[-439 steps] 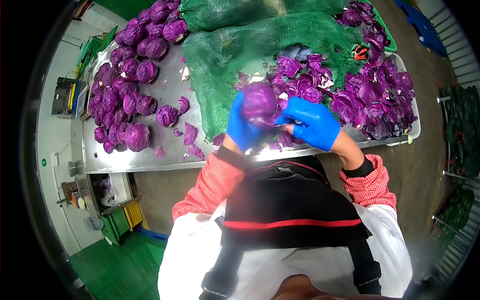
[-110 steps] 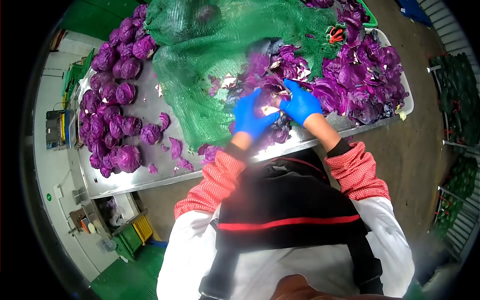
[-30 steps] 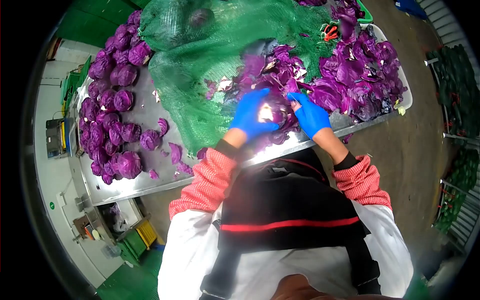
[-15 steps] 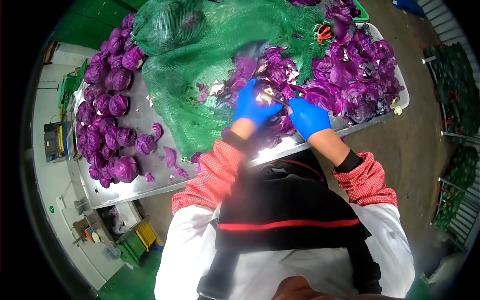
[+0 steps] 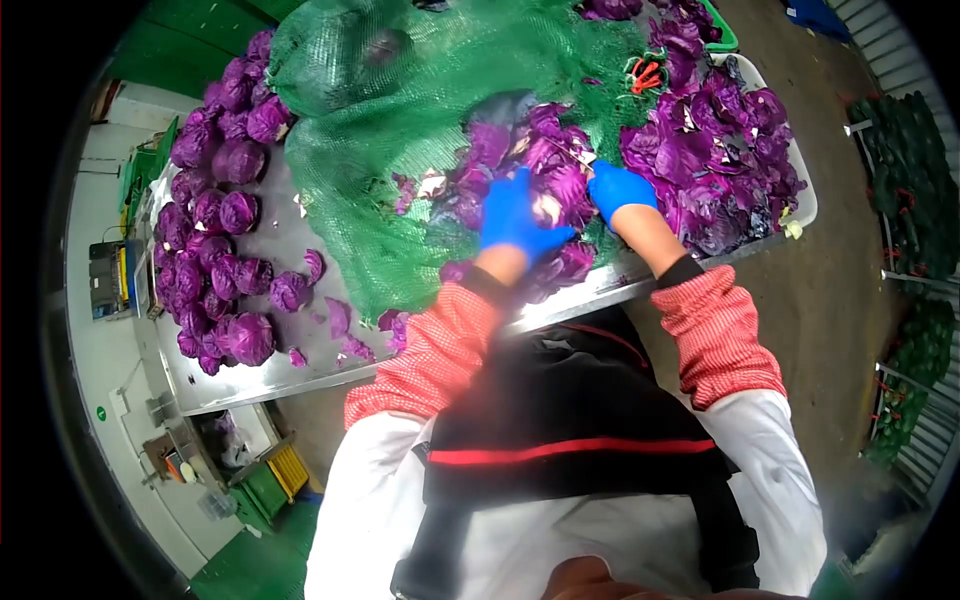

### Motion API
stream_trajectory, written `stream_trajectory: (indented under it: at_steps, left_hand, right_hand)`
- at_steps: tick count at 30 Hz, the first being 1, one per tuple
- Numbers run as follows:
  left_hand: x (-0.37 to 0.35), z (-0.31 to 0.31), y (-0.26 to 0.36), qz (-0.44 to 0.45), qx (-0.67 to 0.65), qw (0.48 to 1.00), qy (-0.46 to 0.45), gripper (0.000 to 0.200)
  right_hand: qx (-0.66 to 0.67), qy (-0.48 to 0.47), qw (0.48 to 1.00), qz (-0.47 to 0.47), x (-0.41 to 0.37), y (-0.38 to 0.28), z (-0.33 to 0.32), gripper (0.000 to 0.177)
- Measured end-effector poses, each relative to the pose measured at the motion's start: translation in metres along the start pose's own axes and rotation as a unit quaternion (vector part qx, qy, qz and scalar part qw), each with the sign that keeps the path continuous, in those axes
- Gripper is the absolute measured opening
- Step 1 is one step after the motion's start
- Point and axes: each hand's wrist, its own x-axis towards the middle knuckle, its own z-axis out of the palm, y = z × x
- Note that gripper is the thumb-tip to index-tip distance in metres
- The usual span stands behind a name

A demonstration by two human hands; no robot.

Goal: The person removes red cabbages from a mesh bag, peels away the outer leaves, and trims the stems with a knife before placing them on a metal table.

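My left hand (image 5: 518,218), in a blue glove, grips a red cabbage (image 5: 566,188) with a pale cut stem end, its thumb pointing right. Loose purple leaves around it make the cabbage's outline hard to follow. My right hand (image 5: 622,190), also blue-gloved, is closed just right of the cabbage. A thin knife (image 5: 580,157) seems to stick out from its fingers to the upper left, mostly lost among the leaves. Under both hands, a heap of leaves (image 5: 488,145) lies on green mesh netting (image 5: 350,170).
Several whole red cabbages (image 5: 238,212) are massed on the left of the metal table (image 5: 300,372). A white tub (image 5: 806,190) heaped with purple leaves (image 5: 715,160) stands at the right. Orange-red ties (image 5: 647,74) lie on the netting. Filled green net sacks (image 5: 905,160) sit on racks at far right.
My right hand has moved slightly up and right, away from my left hand, and turned. My left hand has shifted a little right, staying at the cabbage.
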Motion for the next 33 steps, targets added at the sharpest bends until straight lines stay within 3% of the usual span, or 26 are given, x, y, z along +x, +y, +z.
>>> stream_trajectory:
  at_steps: [3, 4, 7, 10, 15, 16, 17, 21, 22, 23, 24, 26, 27, 29, 31, 33]
  left_hand:
    - [-0.008, -0.01, -0.005, 0.052, -0.066, 0.995, 0.055, 0.103]
    - [-0.006, -0.017, -0.009, 0.027, -0.14, 0.99, -0.008, 0.104]
    - [-0.019, -0.018, -0.019, 0.113, -0.103, 0.988, 0.037, 0.105]
    - [-0.032, -0.02, -0.026, 0.147, -0.135, 0.979, 0.029, 0.103]
    - [-0.057, -0.021, -0.04, 0.157, -0.188, 0.969, 0.043, 0.103]
    - [-0.063, -0.029, -0.039, 0.131, -0.186, 0.974, 0.023, 0.106]
    - [-0.076, -0.033, -0.035, 0.058, -0.324, 0.944, -0.001, 0.107]
    - [-0.095, -0.055, -0.027, -0.128, -0.542, 0.83, 0.03, 0.085]
    - [-0.091, -0.048, -0.035, -0.156, -0.52, 0.838, 0.054, 0.079]
    - [-0.084, -0.034, -0.05, -0.172, -0.436, 0.88, 0.077, 0.076]
    - [-0.082, -0.028, -0.052, -0.174, -0.444, 0.875, 0.087, 0.075]
    - [-0.078, -0.016, -0.065, -0.085, -0.35, 0.93, 0.078, 0.08]
    - [-0.077, -0.012, -0.067, -0.04, -0.301, 0.95, 0.072, 0.082]
    - [-0.074, -0.006, -0.055, -0.018, -0.228, 0.969, 0.091, 0.096]
    - [-0.071, -0.012, -0.035, -0.013, -0.19, 0.978, 0.081, 0.101]
    - [-0.068, -0.017, -0.026, -0.018, -0.16, 0.985, 0.056, 0.108]
  right_hand:
    - [0.015, -0.012, 0.999, -0.034, -0.027, -0.032, -0.016, 0.044]
    - [0.014, 0.012, 0.998, -0.061, -0.039, -0.039, -0.019, 0.048]
    - [0.062, 0.139, 0.986, -0.07, -0.04, -0.041, -0.009, 0.045]
    - [0.018, 0.055, 0.995, -0.076, -0.023, -0.038, 0.001, 0.039]
    - [0.05, 0.064, 0.996, -0.032, -0.015, -0.015, 0.021, 0.033]
    - [0.05, 0.063, 0.997, -0.006, -0.016, -0.007, 0.027, 0.032]
    - [0.049, 0.057, 0.997, 0.017, -0.016, -0.001, 0.036, 0.032]
    - [0.098, 0.059, 0.991, -0.073, -0.064, -0.029, 0.032, 0.029]
    - [0.113, 0.075, 0.987, -0.087, -0.075, -0.035, 0.028, 0.029]
    - [0.101, 0.07, 0.99, -0.068, -0.077, -0.034, 0.024, 0.031]
    - [0.09, 0.067, 0.992, -0.05, -0.078, -0.028, 0.018, 0.032]
    - [0.106, 0.027, 0.994, -0.018, -0.078, -0.009, 0.001, 0.037]
    - [0.024, 0.044, 0.999, -0.013, -0.076, 0.003, 0.002, 0.043]
    - [0.026, 0.066, 0.994, -0.08, -0.101, -0.017, -0.024, 0.034]
    - [-0.004, -0.01, 0.984, -0.18, -0.114, -0.02, -0.024, 0.028]
    - [-0.04, -0.013, 0.981, -0.188, -0.136, -0.032, -0.026, 0.024]
